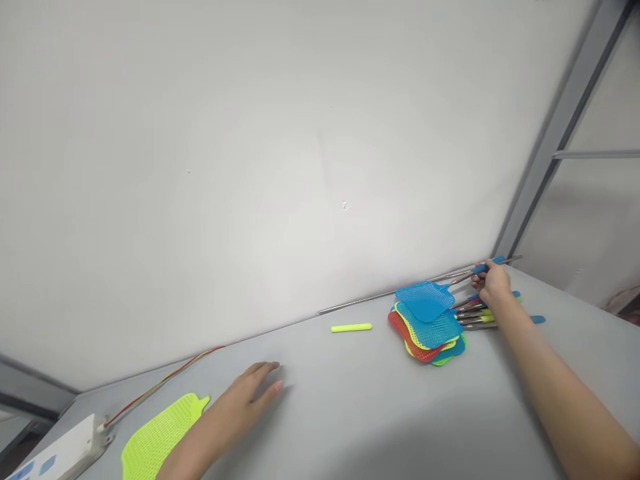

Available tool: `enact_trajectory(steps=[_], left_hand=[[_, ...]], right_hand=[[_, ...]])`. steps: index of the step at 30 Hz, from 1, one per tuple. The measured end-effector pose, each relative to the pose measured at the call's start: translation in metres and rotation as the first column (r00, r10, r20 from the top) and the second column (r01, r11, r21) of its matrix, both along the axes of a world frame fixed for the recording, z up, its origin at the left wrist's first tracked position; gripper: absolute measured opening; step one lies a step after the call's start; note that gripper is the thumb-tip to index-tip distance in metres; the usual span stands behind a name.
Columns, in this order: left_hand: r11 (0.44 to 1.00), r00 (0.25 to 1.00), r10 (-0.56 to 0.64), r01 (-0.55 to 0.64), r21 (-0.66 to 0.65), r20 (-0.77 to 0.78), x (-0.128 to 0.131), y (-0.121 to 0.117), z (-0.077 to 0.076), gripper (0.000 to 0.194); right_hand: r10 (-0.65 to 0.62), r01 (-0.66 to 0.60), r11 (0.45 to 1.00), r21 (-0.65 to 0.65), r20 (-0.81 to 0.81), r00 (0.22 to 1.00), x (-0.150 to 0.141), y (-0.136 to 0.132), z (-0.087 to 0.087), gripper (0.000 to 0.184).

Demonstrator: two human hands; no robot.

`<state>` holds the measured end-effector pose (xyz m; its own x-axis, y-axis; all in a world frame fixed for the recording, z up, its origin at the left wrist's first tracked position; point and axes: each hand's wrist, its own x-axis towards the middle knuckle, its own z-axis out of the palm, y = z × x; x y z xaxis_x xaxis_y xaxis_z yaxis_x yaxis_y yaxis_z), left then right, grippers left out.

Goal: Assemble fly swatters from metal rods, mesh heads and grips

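At the right, my right hand [493,283] closes its fingers round the blue handle of a fly swatter [426,300]. That swatter's blue mesh head lies on top of a pile of fly swatters [434,330] in blue, yellow, red and green, whose metal shafts and handles point right. Fingers apart and holding nothing, my left hand [253,392] hovers low over the grey table. Beside my left forearm lies a yellow-green swatter head [163,433], partly hidden by the arm. A loose yellow handle [351,328] rests between my two hands.
A thin metal rod [350,304] lies along the wall at the table's back edge. At the lower left stands a white power strip [65,450] with a red and yellow cable [165,380]. A grey frame post [545,147] rises at the right.
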<state>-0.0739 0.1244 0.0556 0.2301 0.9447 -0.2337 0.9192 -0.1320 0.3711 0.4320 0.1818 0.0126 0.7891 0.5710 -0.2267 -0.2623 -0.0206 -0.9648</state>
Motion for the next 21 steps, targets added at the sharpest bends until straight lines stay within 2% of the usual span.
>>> enact_trajectory(steps=[3,4,10,15,21], left_hand=[[0.956,0.975,-0.216,0.201,0.214,0.05,0.036,0.015,-0.006,0.044],[0.941,0.967,-0.248,0.227,0.253,0.055,0.049,0.023,-0.009,0.042],[0.865,0.946,-0.324,0.284,0.414,0.029,0.111,0.071,-0.034,0.036],[0.822,0.943,-0.333,0.302,0.482,-0.024,0.131,0.085,-0.045,0.029],[0.801,0.919,-0.375,0.386,0.458,-0.12,0.149,0.098,-0.039,0.027]], right_hand=[[-0.078,0.079,0.997,0.004,-0.03,0.996,0.001,-0.001,0.003,0.028],[-0.092,0.092,0.996,0.008,-0.029,0.995,0.0,0.0,0.003,0.028],[-0.084,0.084,0.996,0.024,0.026,0.996,-0.004,0.008,0.0,0.029],[-0.009,0.008,1.0,0.002,0.043,0.999,0.007,0.004,-0.001,0.028],[0.115,-0.113,0.992,-0.053,0.032,0.993,0.027,-0.007,-0.001,0.028]])
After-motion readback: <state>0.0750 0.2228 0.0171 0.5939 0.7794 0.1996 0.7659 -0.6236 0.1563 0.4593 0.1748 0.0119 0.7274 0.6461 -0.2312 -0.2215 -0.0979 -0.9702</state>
